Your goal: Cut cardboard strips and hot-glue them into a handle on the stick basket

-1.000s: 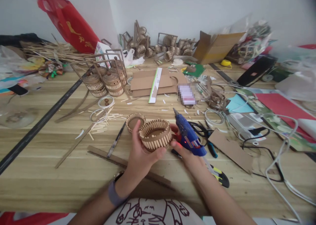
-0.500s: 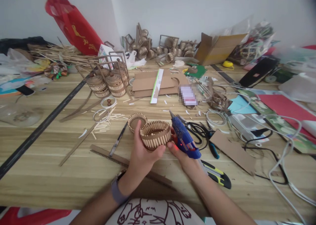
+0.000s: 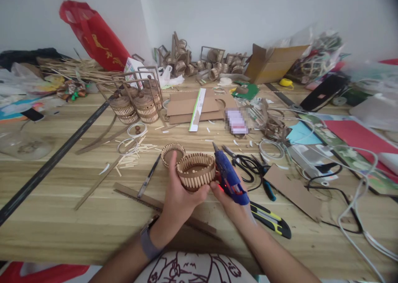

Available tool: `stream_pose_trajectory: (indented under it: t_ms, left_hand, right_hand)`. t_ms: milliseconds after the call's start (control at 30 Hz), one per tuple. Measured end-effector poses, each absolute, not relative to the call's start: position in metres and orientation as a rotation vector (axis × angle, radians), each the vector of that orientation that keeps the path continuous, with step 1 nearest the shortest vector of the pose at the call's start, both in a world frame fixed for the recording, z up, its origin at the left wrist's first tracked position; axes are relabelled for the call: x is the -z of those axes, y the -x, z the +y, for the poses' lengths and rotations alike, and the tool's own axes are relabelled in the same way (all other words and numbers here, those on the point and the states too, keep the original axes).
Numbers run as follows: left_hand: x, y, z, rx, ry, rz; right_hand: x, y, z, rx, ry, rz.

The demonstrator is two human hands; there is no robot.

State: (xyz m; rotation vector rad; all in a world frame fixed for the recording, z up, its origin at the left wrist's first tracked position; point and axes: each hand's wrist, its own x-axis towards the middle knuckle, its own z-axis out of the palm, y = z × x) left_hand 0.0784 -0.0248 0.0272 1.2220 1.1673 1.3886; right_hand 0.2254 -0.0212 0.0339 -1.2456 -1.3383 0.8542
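Note:
My left hand [image 3: 183, 192] is closed round the lower left side of a small round basket [image 3: 195, 176], walled with short upright sticks and a brown band. A few stick bits lie inside it. In my right hand [image 3: 228, 200] is a blue glue gun [image 3: 230, 177], its nozzle pointing up and away, just right of the basket; a red light glows on it. My right fingertips are close to the basket's right side; whether they touch it I cannot tell. Just behind my left thumb stands a second stick-walled basket [image 3: 172, 152].
Loose short sticks [image 3: 133, 154] and a pen [image 3: 149, 175] lie to the left. At right are scissors [image 3: 233, 154], pliers [image 3: 269, 187], a utility knife [image 3: 270, 219] and a cardboard piece [image 3: 292, 192]. Lidded baskets [image 3: 146, 108] stand behind, near cardboard sheets [image 3: 183, 105].
The basket is tipped slightly, so more of its inner floor shows. The glue gun has shifted a little left and down, and its nozzle is turned slightly.

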Motion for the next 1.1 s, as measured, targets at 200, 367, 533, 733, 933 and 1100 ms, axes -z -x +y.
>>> stream_pose_trajectory:
  t_ms: [200,367,533,733,933,1100]
  left_hand:
    - [-0.035,-0.061,-0.039,-1.178,-1.432,1.223]
    - [-0.021,-0.039,-0.042,-0.935,-1.803,1.409]
    - [-0.002,-0.03,-0.032,-0.705,-2.171,1.31]
    - [-0.018,-0.006,-0.023,-0.785,-2.408,1.33]
    - [-0.024,0.01,0.015,-0.641,-2.635,1.723]
    - [-0.023,0.004,0.051,-0.419,-2.76,1.749]
  right_hand:
    - [-0.035,-0.24,-0.013,-0.926,1.224,-1.308]
    - [-0.025,-0.248,-0.001,-0.943,1.263,-1.103]
    - [-0.024,-0.244,0.003,-0.964,1.281,-1.057]
    - [-0.028,-0.248,0.004,-0.967,1.334,-1.063]
    - [-0.026,-0.252,0.007,-0.938,1.369,-1.115]
    - [-0.029,-0.252,0.006,-0.926,1.394,-1.151]
